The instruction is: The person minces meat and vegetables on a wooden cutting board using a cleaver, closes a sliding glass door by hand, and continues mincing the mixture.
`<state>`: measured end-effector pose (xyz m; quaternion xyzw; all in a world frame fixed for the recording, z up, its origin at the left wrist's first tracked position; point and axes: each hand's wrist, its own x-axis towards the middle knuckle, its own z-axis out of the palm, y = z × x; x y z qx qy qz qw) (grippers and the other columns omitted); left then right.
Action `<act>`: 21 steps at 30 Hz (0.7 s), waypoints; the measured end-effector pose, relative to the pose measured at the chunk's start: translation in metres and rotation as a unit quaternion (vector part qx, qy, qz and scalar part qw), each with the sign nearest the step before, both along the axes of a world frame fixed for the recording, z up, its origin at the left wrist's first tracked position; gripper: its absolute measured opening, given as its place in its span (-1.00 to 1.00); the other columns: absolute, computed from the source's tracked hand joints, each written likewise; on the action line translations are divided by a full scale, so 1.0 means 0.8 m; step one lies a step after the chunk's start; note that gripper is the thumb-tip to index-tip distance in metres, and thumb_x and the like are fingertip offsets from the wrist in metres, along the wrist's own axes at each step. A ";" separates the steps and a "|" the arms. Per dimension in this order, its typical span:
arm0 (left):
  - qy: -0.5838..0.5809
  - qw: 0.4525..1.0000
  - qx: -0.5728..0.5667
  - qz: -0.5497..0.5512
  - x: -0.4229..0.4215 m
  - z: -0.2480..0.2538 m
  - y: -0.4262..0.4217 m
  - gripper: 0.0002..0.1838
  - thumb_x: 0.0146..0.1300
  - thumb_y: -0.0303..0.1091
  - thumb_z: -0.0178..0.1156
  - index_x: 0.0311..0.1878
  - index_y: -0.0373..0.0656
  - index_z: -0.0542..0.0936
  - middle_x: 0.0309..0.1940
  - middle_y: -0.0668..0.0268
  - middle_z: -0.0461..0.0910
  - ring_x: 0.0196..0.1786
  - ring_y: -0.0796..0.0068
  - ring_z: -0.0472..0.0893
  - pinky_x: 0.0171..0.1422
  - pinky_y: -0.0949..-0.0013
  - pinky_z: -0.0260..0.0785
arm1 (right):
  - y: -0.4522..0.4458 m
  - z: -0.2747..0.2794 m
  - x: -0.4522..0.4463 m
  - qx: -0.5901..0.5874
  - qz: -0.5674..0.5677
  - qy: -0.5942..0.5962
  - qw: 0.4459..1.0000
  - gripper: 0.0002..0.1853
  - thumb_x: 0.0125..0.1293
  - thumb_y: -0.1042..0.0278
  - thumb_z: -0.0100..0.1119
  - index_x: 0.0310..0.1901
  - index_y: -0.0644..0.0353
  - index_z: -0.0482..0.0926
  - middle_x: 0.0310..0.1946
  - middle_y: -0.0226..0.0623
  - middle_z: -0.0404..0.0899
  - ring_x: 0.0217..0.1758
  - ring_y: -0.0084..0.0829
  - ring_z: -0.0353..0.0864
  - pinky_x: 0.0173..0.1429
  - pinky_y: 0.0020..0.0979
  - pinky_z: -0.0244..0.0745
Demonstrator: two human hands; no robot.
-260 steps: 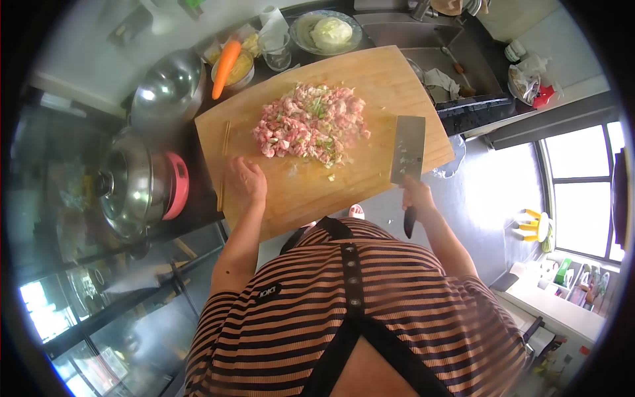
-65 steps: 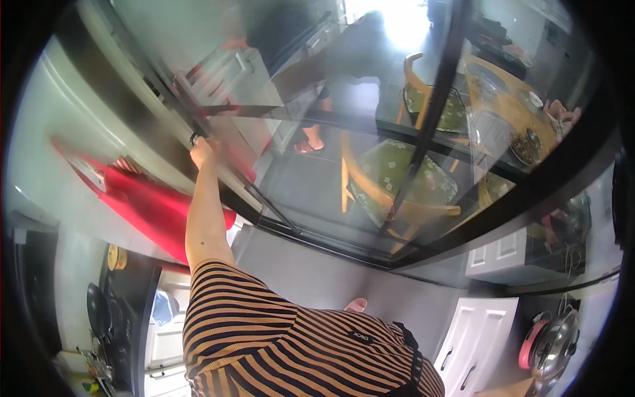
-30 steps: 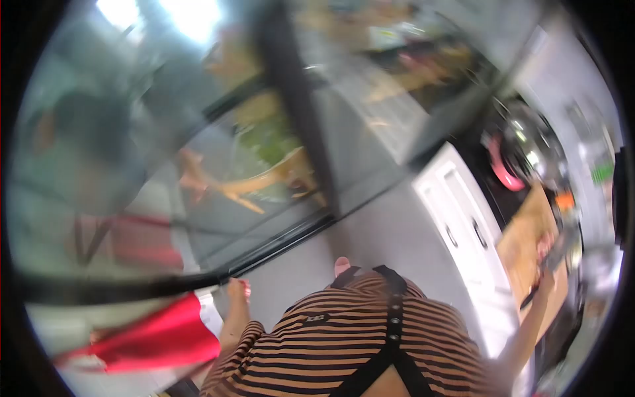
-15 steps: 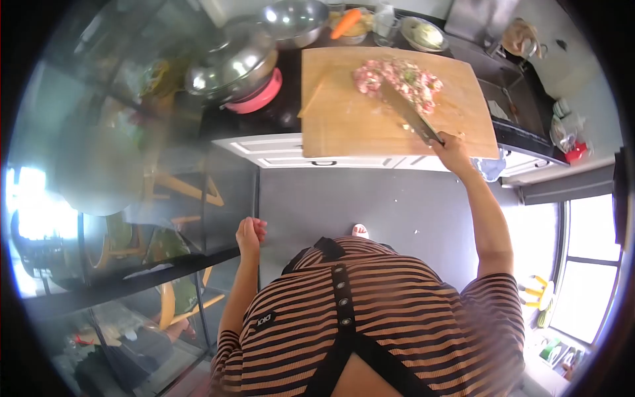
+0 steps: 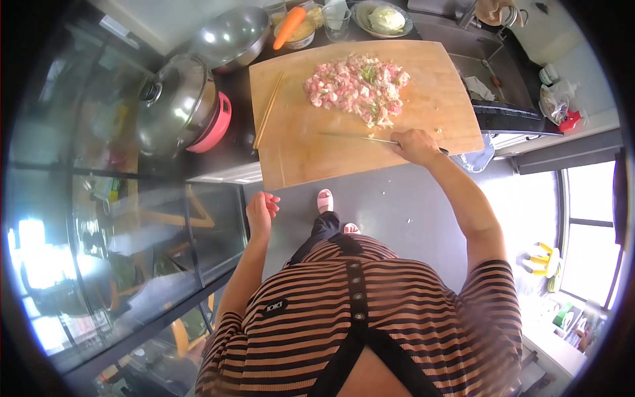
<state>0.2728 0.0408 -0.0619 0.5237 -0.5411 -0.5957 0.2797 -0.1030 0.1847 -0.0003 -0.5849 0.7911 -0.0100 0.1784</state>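
Observation:
My right hand [image 5: 415, 145] is closed round the handle of a kitchen knife [image 5: 370, 138], low over the right front of a wooden cutting board [image 5: 317, 155]. Its blade points left and shows nearly edge-on; whether it touches the wood I cannot tell. Just beyond the blade lies a spread heap of chopped pink meat [image 5: 360, 86] with pale and green bits in it. A pair of chopsticks [image 5: 269, 109] rests along the board's left side. My left hand [image 5: 262, 208] hangs before the board's front left corner, holding nothing, its fingers loosely bent and apart.
A lidded steel pot [image 5: 175, 99] on a pink base stands left of the board. Behind are a steel bowl [image 5: 233, 40], a carrot [image 5: 290, 28] across a bowl, a glass [image 5: 337, 26] and a plate with cabbage [image 5: 386, 20]. The sink [image 5: 456, 40] lies right.
The knife has come off the meat toward the board's front edge and its blade has turned to point left. My view has shifted, with the board nearer. My left hand stays free.

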 end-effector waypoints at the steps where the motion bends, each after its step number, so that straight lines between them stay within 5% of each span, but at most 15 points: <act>1: 0.011 1.000 0.000 0.003 -0.012 -0.002 -0.016 -0.66 0.33 -0.17 -0.14 -0.37 -0.22 0.47 -0.49 0.21 0.59 -0.60 0.59 0.47 -0.58 0.58 0.25 | -0.009 -0.004 -0.006 -0.014 0.014 0.010 1.000 -0.76 0.23 0.09 0.04 -0.24 0.05 0.52 -0.39 -0.22 0.59 -0.26 -0.17 0.58 -0.16 -0.16 0.47; 8: 0.079 0.991 -0.031 -0.107 -0.100 -0.018 -0.102 -0.69 0.36 -0.22 -0.15 -0.38 -0.22 0.46 -0.53 0.27 0.58 -0.58 0.64 0.46 -0.57 0.56 0.25 | -0.043 -0.024 -0.046 -0.084 0.017 0.043 0.995 -0.77 0.23 0.07 0.03 -0.25 0.01 0.53 -0.44 -0.32 0.58 -0.30 -0.26 0.58 -0.22 -0.22 0.48; 12: -0.005 0.982 -0.085 -0.169 -0.146 -0.023 -0.129 -0.67 0.39 -0.21 -0.18 -0.41 -0.18 0.44 -0.53 0.33 0.56 -0.58 0.68 0.45 -0.55 0.61 0.24 | -0.048 -0.025 -0.061 -0.108 0.029 0.071 0.991 -0.79 0.22 0.08 0.05 -0.27 0.00 0.54 -0.46 -0.34 0.57 -0.39 -0.29 0.58 -0.31 -0.26 0.49; 19: -0.063 0.959 -0.220 -0.166 -0.214 -0.027 -0.136 -0.70 0.35 -0.23 -0.14 -0.43 -0.20 0.43 -0.57 0.26 0.54 -0.58 0.35 0.52 -0.46 0.33 0.36 | -0.058 -0.016 -0.097 -0.169 0.007 0.054 0.984 -0.76 0.27 0.06 0.00 -0.26 0.01 0.56 -0.46 -0.33 0.58 -0.45 -0.22 0.58 -0.34 -0.21 0.49; 21: -0.090 0.950 -0.264 -0.143 -0.229 -0.040 -0.135 -0.71 0.33 -0.25 -0.13 -0.44 -0.20 0.42 -0.57 0.19 0.53 -0.55 0.18 0.53 -0.43 0.21 0.38 | -0.079 0.001 -0.113 -0.093 -0.067 0.018 0.993 -0.75 0.28 0.07 -0.01 -0.24 0.03 0.54 -0.42 -0.27 0.59 -0.39 -0.17 0.58 -0.28 -0.17 0.49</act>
